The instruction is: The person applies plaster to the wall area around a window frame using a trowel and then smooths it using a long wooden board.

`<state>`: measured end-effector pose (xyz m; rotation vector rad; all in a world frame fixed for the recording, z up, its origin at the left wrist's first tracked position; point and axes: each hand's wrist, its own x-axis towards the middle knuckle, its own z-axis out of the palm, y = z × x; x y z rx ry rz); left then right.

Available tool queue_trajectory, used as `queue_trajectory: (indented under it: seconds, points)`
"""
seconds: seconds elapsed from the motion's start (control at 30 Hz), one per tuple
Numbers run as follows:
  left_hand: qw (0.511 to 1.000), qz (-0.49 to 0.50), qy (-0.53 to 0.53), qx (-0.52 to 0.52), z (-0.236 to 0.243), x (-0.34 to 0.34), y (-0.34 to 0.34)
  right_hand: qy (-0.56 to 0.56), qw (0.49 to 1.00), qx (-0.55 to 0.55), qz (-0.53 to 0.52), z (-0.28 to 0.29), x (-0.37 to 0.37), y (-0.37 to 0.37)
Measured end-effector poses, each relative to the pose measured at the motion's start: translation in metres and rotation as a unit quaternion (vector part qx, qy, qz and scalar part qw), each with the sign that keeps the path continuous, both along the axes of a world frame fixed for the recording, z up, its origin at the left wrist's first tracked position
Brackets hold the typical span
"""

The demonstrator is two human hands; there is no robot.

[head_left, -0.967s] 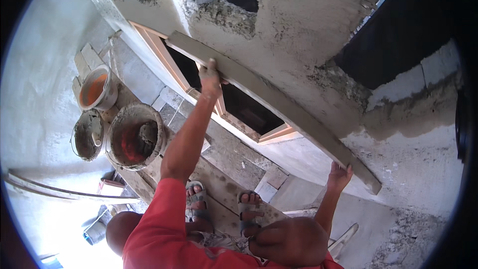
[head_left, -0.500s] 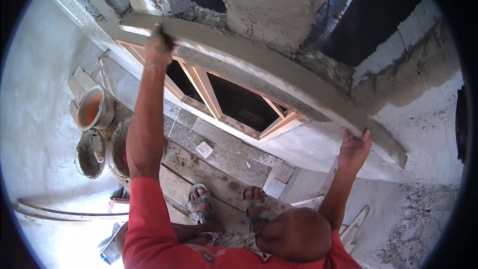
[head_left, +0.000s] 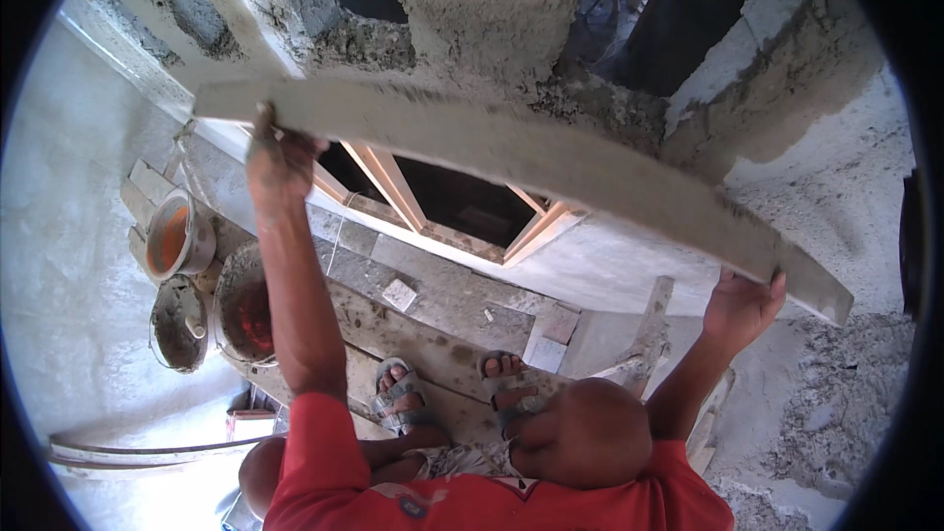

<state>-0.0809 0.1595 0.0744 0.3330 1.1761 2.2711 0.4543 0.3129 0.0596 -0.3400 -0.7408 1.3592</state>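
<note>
A long grey wooden board [head_left: 511, 147], smeared with mortar, crosses in front of the wall, its wide face toward me and its right end lower. Near its left end, my left hand [head_left: 283, 165] is closed around the lower edge, thumb up on the face. Toward the right end, my right hand [head_left: 739, 313] grips the same edge from below. Behind and below the board, a light wooden window frame [head_left: 393, 192] shows with dark openings; the board hides its upper part. Rough mortar [head_left: 482, 10] covers the wall pillar above.
My sandalled feet stand on wooden planks [head_left: 447, 344]. To the left sit a white bucket [head_left: 202, 241] with orange inside, a mortar-caked bucket [head_left: 177, 324] and a larger crusted tub [head_left: 232, 305]. An upright piece of timber [head_left: 654, 324] stands at the right, beside my right forearm.
The board has come lower and closer to me, shifting right at its right end and tilting so its wide face shows more. Both hands have moved with it, still gripping.
</note>
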Motion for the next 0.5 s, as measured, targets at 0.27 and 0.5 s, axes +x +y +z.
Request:
queue_trajectory:
  seconds: [0.27,0.5]
  points:
    - [0.993,0.001,-0.110,0.050,-0.079,0.057,-0.013,-0.063,0.991,0.061,-0.100,0.006,0.067,0.004]
    - [0.980,0.041,-0.171,0.089,-0.056,0.112,-0.008,-0.092,0.962,0.170,-0.192,0.131,0.040,0.012]
